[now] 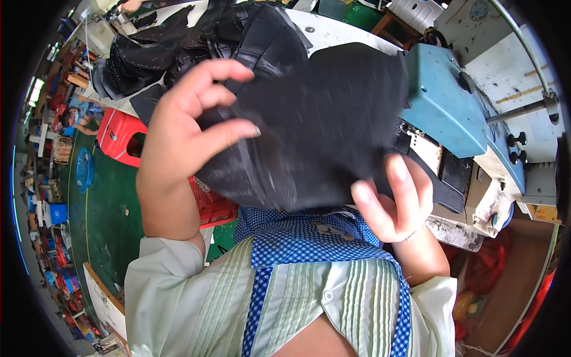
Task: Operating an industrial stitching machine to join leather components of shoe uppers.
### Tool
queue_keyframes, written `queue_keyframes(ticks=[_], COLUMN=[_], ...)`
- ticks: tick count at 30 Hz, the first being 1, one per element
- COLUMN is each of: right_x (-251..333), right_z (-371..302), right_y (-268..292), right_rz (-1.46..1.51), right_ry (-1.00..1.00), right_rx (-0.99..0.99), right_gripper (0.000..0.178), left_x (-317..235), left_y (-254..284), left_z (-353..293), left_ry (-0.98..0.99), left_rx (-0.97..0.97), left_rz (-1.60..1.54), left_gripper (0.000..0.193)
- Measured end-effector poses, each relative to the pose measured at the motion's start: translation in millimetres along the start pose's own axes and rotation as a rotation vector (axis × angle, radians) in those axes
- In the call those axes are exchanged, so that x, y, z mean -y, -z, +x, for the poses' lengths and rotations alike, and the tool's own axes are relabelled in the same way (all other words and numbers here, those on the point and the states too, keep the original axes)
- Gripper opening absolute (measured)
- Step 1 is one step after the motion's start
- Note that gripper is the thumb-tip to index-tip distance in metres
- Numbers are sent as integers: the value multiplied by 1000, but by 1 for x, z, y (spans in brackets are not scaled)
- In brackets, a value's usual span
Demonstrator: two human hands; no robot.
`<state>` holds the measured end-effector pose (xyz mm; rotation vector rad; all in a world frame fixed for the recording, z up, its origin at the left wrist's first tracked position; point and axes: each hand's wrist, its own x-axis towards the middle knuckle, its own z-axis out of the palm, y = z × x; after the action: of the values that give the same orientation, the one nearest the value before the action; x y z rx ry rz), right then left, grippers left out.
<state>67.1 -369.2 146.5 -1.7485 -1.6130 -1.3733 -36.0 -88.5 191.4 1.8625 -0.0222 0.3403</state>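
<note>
In front of my chest a stack of curved, flat black pieces (321, 119), like cut sheet material, is held up; the layers show along its left and lower edges. My left hand (184, 125) has its fingers and thumb curled over the stack's left side. At the lower right edge, my right hand (401, 202) grips the black material between bent fingers and thumb; part of that grip is hidden. Behind my left hand, a heap of similar black pieces (262, 38) lies fanned out on the white table (333, 30).
A blue-and-white machine (446, 101) stands close at the right, with a metal rod beside it. Left of the table are a red plastic stool (119, 137) and a red basket (211, 208). Another person (83, 113) is far left, beyond the green floor (110, 238).
</note>
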Motion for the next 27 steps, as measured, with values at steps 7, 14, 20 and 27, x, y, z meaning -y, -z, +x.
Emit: queue_keyframes(ticks=[7,14,20,27], right_x=[3,4,-11,-24], right_z=[2,-25,-19,-22], right_y=[19,46,41,38], right_rz=[112,38,279,301], right_ry=[-105,-327,-460,-482], right_rx=[182,604,574,612], right_gripper=[22,24,51,44], left_x=[55,19,6,4], left_y=[-31,-49,-115,-111], left_z=[-18,9,15,42], left_ry=[24,53,-359,-409], left_rx=[310,349,304,485], left_rz=[-932,14,742,681], left_gripper=[106,50,47,41])
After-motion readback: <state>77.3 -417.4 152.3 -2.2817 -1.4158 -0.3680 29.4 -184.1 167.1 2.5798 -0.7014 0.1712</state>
